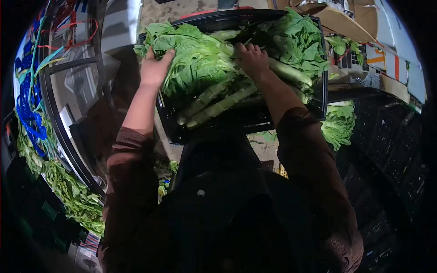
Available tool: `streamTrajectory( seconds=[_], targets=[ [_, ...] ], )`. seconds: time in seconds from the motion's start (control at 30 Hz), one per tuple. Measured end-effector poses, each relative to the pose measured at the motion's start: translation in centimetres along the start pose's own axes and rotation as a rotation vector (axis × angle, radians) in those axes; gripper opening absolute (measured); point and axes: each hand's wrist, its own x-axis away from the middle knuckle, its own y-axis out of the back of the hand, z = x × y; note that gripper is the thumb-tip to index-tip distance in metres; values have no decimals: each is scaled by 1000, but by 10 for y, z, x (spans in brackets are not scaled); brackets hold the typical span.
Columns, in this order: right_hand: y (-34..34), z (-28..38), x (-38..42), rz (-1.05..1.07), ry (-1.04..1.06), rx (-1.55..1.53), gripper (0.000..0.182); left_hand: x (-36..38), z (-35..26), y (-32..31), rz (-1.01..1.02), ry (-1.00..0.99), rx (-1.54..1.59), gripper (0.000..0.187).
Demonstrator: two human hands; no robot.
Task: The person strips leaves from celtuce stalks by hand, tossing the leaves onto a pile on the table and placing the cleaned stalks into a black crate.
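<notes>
A black plastic crate (pixel 324 84) in front of me holds several celtuces with thick pale-green stems and leafy tops. My left hand (pixel 154 68) cups the leafy end of a large celtuce (pixel 195 53) at the crate's left side, thumb and fingers around the outer leaves. Over its stem end lies my right hand (pixel 253 59), fingers curled onto it; the underside of this grip is hidden. Bare celtuce stems (pixel 223 101) lie slanted below in the crate. Another leafy celtuce top (pixel 298 43) fills the right corner, its stem running under my right wrist.
Loose leaves lie in a heap (pixel 73 193) at left, beside a dark metal frame (pixel 50 91) and blue plastic (pixel 29 111). More greens (pixel 339 125) show below the crate's right side. Black crates (pixel 387 141) stand at right, and cardboard (pixel 346 20) lies at the upper right.
</notes>
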Motion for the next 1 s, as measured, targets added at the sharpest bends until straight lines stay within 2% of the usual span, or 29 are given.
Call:
streamTrajectory(
  seconds=[0.07, 0.1, 0.2, 0.27, 0.3, 0.37, 0.4, 0.5, 0.57, 0.6, 0.67, 0.7, 0.8, 0.83, 0.87, 0.97, 1.0],
  targets=[
    [-8, -2, -3, 2, -37, 12, 53, -1, -2, -8, 40, 6, -58, 95],
    [-15, -3, -7, -1, -29, 8, 53, 3, -11, -9, 14, 19, -237, 97],
    [-34, -8, -26, 31, -102, 104, 47, -20, 13, -26, 80, 0, -309, 97],
    [-34, -9, -31, 209, -143, 81, 40, -27, 18, -32, 157, 6, -356, 96],
    [-34, -9, -36, 207, -134, 74, 40, -29, 21, -35, 194, 7, -363, 96],
    [-38, -12, -42, 293, -171, 77, 47, -29, 21, -42, 169, 37, -411, 96],
    [-39, -13, -41, 295, -169, 72, 47, -27, 21, -45, 150, 80, -364, 96],
    [-66, -31, -44, 294, -151, 102, 46, 3, 11, -40, 118, 22, -248, 97],
    [-134, -58, -55, 97, -279, -114, 43, 39, 6, -37, 50, -53, -352, 96],
    [-120, -52, -54, 95, -276, -118, 43, 63, -10, -31, 26, -60, -356, 93],
    [-65, -33, -37, 232, -143, -14, 41, 86, -11, -35, -121, -262, -561, 88],
    [-55, -28, -29, 233, -139, -15, 41, 90, -18, -34, -151, -309, -598, 80],
    [-35, -16, -7, 118, -11, 115, 41, 68, -22, -35, -194, -356, -685, 75],
    [-30, -10, 1, -83, 61, 8, 42, 56, -19, -34, -286, -404, -646, 67],
    [-22, -1, 7, -284, 132, -101, 42, 45, -20, -30, -288, -366, -585, 65],
    [13, 37, 8, -259, 51, -254, 42, 38, -14, -25, -354, -350, -545, 58],
    [17, 48, 0, -261, 55, -258, 42, 43, -9, -26, -288, -356, -588, 58]
  ],
)
